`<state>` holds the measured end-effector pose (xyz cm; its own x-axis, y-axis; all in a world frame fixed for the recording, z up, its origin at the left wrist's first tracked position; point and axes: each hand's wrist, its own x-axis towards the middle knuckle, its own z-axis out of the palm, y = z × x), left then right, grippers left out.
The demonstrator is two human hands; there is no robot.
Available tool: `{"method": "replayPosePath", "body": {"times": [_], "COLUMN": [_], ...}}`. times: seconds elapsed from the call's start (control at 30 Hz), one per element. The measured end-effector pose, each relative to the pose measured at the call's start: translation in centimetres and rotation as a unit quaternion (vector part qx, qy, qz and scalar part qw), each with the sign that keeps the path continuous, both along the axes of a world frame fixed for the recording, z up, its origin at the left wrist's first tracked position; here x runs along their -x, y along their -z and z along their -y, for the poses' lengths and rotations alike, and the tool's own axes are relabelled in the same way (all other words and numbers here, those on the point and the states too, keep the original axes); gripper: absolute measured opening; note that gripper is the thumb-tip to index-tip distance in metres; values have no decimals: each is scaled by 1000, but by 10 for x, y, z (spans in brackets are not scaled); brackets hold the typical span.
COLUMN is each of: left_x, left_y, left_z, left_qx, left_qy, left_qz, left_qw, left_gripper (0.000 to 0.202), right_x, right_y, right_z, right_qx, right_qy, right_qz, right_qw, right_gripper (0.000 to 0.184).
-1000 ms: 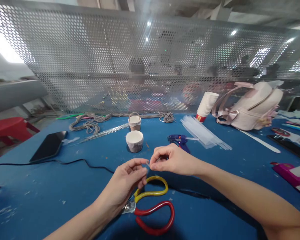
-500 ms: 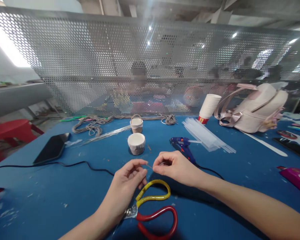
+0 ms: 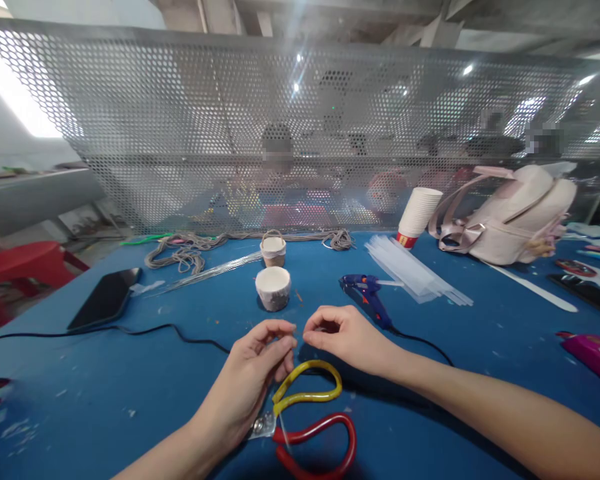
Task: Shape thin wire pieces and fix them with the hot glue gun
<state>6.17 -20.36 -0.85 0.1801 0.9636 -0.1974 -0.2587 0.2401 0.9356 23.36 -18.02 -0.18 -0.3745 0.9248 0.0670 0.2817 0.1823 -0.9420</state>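
My left hand (image 3: 263, 370) is closed in a pinch above the table, its fingertips facing those of my right hand (image 3: 347, 338). My right hand is pinched too, a small gap away. Whatever lies between the fingertips is too thin to make out clearly. A faint clear strand (image 3: 284, 430) runs down below my left hand, across the scissors (image 3: 325, 400). The scissors have one yellow and one red handle loop; their blades are mostly hidden under my left wrist. Beyond the hands stand a small white-topped cup (image 3: 273, 290) and a similar little basket with a handle (image 3: 273, 252).
A blue glue gun (image 3: 367, 290) lies beyond my right hand, beside clear plastic strips (image 3: 415, 270). Stacked paper cups (image 3: 419, 217) and a pale backpack (image 3: 523, 217) stand back right. Grey cord (image 3: 180, 250) and a phone (image 3: 105, 299) lie left. A perforated screen (image 3: 205, 133) borders the table.
The thin strand that bridged my fingertips is no longer distinct. A clear strand now crosses the scissors' handles. Both hands have barely shifted.
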Motion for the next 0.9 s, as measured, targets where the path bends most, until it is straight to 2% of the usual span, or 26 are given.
{"method": "replayPosePath", "body": {"times": [0.27, 0.5, 0.9], "left_x": [3, 0, 1], "left_y": [-2, -1, 2], "left_z": [1, 1, 3], "left_qx": [23, -16, -21], "left_qy": [-41, -45, -31], "left_qz": [0, -45, -34], "left_qw": [999, 998, 999], "left_gripper": [8, 25, 28], "right_x": [2, 7, 12], "right_y": [1, -3, -1], "right_z": [1, 7, 13], "right_qx": [8, 15, 54], "right_qy": [0, 0, -15], "right_qz": [6, -5, -23], "right_qw": [1000, 1000, 998], "right_gripper": [9, 10, 10]}}
